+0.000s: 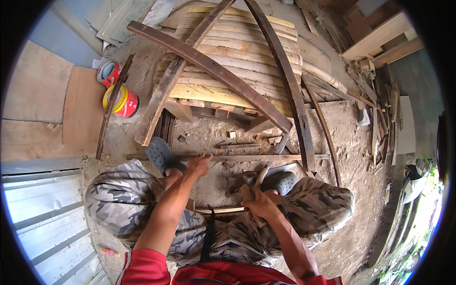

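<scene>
A long, thin wooden strip (251, 158) lies crosswise in front of my feet. My left hand (198, 165) is closed on it left of its middle, fingers over its top edge. Before my right foot, my right hand (261, 205) is wrapped round a pale wooden handle (246, 192). Just beyond that hand a light, curved bar (262, 175) slants up toward a dark beam end. Whether handle and bar are one tool I cannot tell. A short wooden piece (223, 210) lies between my legs, partly hidden.
Dark beams (213, 71) cross over a stack of pale planks (237, 57) ahead. At left stand a red and yellow bucket (124, 102) and a red can (108, 72), with a dark strip (112, 107) leaning across. Scrap wood (380, 109) lines the right side.
</scene>
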Available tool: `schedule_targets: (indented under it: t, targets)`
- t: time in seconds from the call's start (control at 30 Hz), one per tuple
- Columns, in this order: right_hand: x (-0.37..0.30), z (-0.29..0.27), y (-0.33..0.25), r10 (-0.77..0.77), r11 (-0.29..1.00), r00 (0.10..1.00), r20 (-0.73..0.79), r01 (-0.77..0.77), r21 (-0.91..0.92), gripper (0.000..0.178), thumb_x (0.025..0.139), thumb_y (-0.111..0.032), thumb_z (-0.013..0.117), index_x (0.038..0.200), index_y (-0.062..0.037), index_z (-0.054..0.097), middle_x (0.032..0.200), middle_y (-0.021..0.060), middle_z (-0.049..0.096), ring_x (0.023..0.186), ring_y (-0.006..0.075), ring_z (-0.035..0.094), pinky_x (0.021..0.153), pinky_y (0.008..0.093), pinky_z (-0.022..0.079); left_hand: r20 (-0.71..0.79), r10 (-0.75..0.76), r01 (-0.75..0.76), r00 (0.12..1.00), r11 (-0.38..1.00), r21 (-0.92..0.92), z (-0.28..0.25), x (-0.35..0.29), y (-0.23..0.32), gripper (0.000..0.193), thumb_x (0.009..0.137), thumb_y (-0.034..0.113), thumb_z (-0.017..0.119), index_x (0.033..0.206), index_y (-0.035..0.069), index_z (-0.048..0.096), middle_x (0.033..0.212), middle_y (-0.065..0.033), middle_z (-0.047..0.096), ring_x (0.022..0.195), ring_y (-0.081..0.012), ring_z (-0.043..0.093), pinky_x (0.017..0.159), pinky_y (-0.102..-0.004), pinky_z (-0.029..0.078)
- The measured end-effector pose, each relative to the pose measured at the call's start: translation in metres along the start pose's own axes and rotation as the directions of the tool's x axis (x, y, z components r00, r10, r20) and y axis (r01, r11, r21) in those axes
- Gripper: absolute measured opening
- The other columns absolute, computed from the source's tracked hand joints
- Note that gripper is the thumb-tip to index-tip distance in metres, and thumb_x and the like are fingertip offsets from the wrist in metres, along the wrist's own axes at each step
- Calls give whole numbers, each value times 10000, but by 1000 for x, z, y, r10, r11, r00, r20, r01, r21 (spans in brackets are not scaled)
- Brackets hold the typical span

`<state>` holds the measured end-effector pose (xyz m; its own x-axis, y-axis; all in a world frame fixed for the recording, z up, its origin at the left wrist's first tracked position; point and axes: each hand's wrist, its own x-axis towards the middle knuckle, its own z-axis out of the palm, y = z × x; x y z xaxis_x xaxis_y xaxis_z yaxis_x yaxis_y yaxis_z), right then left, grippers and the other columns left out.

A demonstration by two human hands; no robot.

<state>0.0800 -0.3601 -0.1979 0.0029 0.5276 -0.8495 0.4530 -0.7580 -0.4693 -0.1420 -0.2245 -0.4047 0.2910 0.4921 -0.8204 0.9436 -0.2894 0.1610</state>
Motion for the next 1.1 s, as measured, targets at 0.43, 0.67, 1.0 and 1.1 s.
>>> schedule_targets:
  t: [0.43,0.67,1.0,1.1]
  targets:
    - [23,7,39,-157,924,987,35,159,-349,474,799,-280,644,1079,96,572,883,308,659,847,496,636,779,518,503,-373,20,-146,928,938,-313,-24,60,32,441,901,358,639,1289,155,588,1220,-129,644,1131,-337,604,987,-458,462]
    - [39,2,90,37,999,980,-197,-35,12,506,796,-304,635,1119,81,573,996,336,640,976,454,640,846,486,494,-276,172,-219,946,964,-152,-17,102,59,415,910,315,634,1251,85,581,1194,-167,634,1128,-356,591,954,-461,480]
    - [71,12,74,-44,998,991,-127,49,35,590,772,-293,703,1209,81,573,1047,304,659,1016,404,656,856,432,502,-596,70,-305,800,903,-303,11,2,-11,336,960,317,546,1101,18,608,992,-210,666,932,-410,630,806,-493,488]
    - [83,24,74,-90,993,985,-150,101,62,619,771,-304,713,1237,77,567,1039,283,669,998,379,666,850,422,506,-571,-76,-262,817,834,-485,57,-16,-12,366,966,363,529,1080,24,610,968,-233,668,936,-424,623,809,-493,482]
